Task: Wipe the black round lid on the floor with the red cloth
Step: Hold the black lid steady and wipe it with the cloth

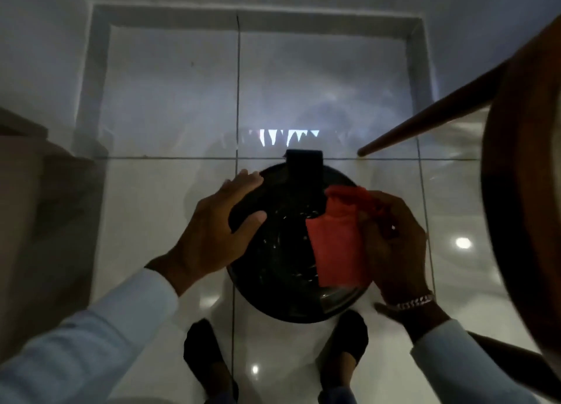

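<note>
A black round lid (282,252) with a flat black handle tab at its far edge fills the middle of the head view, above the glossy white tiled floor. My left hand (218,224) grips the lid's left rim, thumb on its top face and fingers over the far edge. My right hand (394,239) holds a folded red cloth (337,236), which lies against the right side of the lid. A bracelet circles my right wrist. The lid's right rim is hidden behind the cloth and hand.
My two feet in dark shoes (209,358) stand just below the lid. A brown wooden chair (522,191) with a slanting leg (425,124) stands close at the right. A brown piece of furniture (30,167) sits at the left edge. White walls form a recess ahead.
</note>
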